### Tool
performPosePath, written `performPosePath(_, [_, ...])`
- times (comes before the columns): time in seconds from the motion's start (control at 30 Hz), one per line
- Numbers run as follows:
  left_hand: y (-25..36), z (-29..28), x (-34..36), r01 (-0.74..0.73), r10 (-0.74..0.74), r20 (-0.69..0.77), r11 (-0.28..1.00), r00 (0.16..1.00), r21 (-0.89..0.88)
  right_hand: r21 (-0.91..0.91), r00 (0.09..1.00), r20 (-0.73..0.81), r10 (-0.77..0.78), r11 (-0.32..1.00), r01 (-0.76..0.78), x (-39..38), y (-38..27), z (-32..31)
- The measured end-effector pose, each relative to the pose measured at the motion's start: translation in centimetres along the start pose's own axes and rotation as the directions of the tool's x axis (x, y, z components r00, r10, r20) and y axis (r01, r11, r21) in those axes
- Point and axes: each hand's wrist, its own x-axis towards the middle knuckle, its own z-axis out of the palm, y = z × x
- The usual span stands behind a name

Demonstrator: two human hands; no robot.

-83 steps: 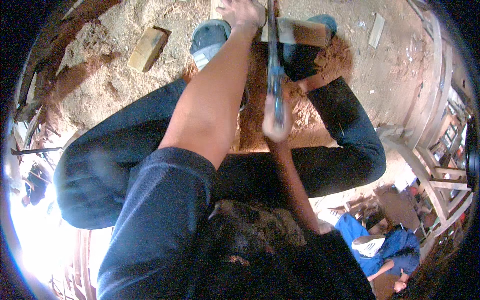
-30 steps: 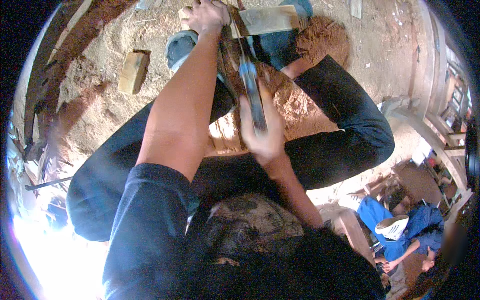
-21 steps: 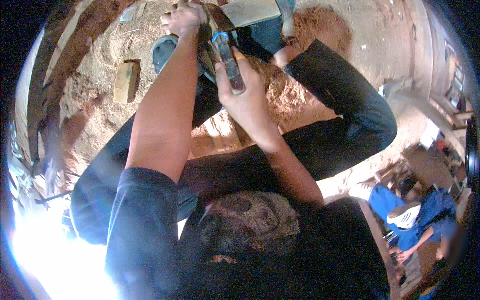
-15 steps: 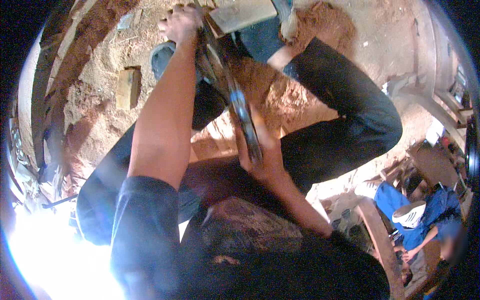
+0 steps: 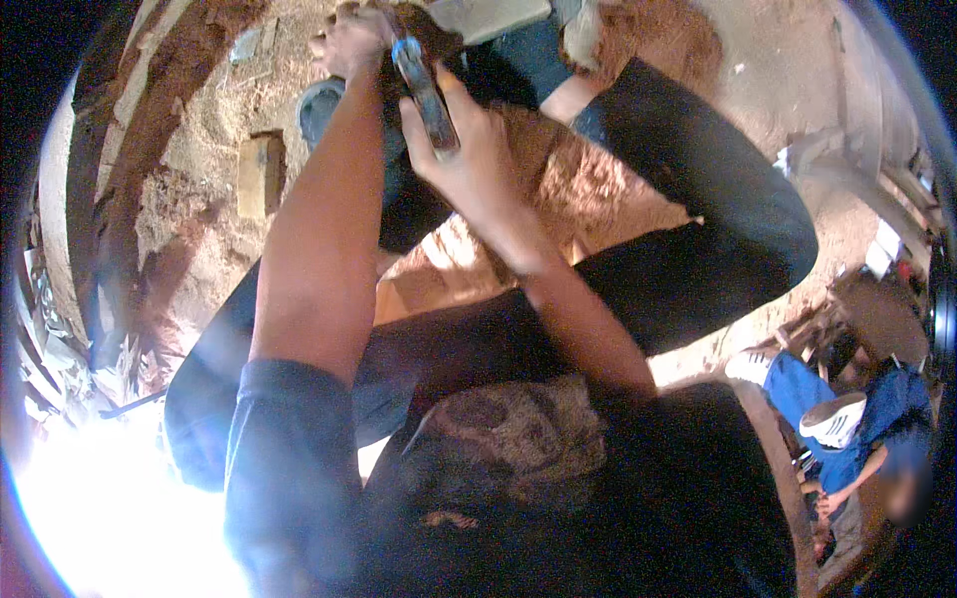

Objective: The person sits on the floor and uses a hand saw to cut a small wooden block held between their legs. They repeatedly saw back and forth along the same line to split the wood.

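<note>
My right hand (image 5: 451,154) grips the handle of a long, narrow, saw-like tool (image 5: 419,85) with a blue band, pointing away from me. At the top of the head view, my left hand (image 5: 354,40) presses with curled fingers on a dark piece of wood (image 5: 431,22), beside the tool's far end; what lies under the fingers is partly hidden. A pale timber piece (image 5: 488,14) rests beside my feet. My bent legs (image 5: 718,179) in dark trousers frame sawdust-covered ground (image 5: 618,174). The tool and both hands are somewhat blurred.
A loose wooden block (image 5: 257,171) lies left of my feet. Long boards (image 5: 70,189) line the left side. Curved timber frames (image 5: 862,189) stand at the right. A co-worker (image 5: 847,429) in blue clothes sits at the lower right. Bright glare covers the lower left.
My right hand and the tool stroke back and forth, now pushed farther away than half a second ago. The hands appear farther left than earlier, as the view has shifted.
</note>
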Motion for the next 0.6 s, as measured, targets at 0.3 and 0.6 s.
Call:
performPosePath(0.3, [-0.1, -2.4, 0.1, 0.055, -0.053, 0.019, 0.994, 0.998, -0.099, -0.104, 0.996, 0.027, -0.082, 0.991, 0.084, -2.4, 1.3, -0.2])
performPosePath(0.6, [4.1, -6.9, -3.5, 0.084, -0.068, 0.095, 0.98, 0.993, -0.18, -0.151, 0.95, -0.158, -0.27, 0.957, 0.247, -6.2, 5.4, 0.5])
